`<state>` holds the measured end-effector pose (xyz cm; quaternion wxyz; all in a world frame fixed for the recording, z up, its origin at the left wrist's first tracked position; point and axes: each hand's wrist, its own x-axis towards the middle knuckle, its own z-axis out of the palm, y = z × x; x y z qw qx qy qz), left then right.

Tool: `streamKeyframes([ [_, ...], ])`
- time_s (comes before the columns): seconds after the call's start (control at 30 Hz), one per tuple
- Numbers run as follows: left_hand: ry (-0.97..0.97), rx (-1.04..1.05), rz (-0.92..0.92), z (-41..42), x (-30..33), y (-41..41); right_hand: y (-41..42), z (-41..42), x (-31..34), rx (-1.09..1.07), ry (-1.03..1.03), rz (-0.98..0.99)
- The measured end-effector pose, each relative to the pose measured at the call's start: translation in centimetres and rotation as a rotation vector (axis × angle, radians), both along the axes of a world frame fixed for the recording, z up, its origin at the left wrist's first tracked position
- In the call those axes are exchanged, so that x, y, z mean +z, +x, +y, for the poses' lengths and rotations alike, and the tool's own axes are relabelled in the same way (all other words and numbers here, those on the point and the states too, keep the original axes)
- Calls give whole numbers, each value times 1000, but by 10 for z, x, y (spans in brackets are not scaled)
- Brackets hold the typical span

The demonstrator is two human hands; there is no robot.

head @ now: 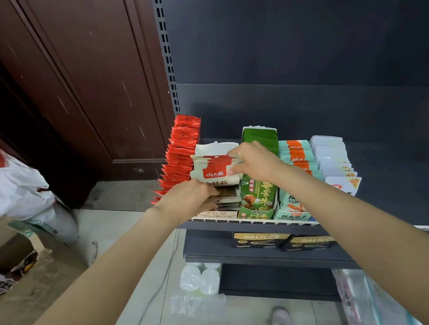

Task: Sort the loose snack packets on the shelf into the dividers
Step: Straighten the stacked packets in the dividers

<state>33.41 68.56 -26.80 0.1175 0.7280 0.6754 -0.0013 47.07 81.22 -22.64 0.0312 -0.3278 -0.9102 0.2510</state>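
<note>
- Head view: shelf (pixel 396 168) of dark grey metal carries five rows of snack packets standing on edge between white dividers (pixel 252 219) along its front lip.
- We see, from the left, a row of red packets (pixel 180 155), a row of cream packets (pixel 214 167) with a red label, a row of green packets (pixel 258 194), a row of mint and orange packets (pixel 296 153), and a row of white packets (pixel 333 156).
- Our right hand (pixel 254 161) lies over the top of the cream packets; the thumb presses the front face of the bunch and the fingers (pixel 236 150) curl over its top edge, so the bunch is pinched between them.
- Our left hand (pixel 188 200) reaches into the front of the same compartment, just beside the red packets; its fingers curl round a low stack of loose packets (pixel 228 200) lying flatter than the rest, and the fingertips are hidden behind them.
- The loose packets sit in front of and below the cream bunch, touching the front box of the green row on their right.
- On the shelf below we make out dark boxes (pixel 259 240) with gold lettering.
- On the tiled floor (pixel 141 277) stand clear plastic bottles (pixel 200 279) in wrap, and a shoe (pixel 281 320) shows at the bottom edge.
- To the left are a cardboard box (pixel 19 264), a white plastic bag (pixel 18 190) and a brown wooden door (pixel 79 84).
</note>
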Motion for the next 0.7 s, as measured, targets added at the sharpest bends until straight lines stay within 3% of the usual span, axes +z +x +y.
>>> streamKeyframes([
  [0.37, 21, -66, 330, 4, 15, 14, 0, 3, 1, -28, -43, -13],
  [0.57, 44, 50, 156, 3, 9, 8, 0, 0, 4, -42, -46, -5],
  [0.7, 46, 60, 164, 6, 9, 20, 0, 1, 3, -31, -55, -6],
])
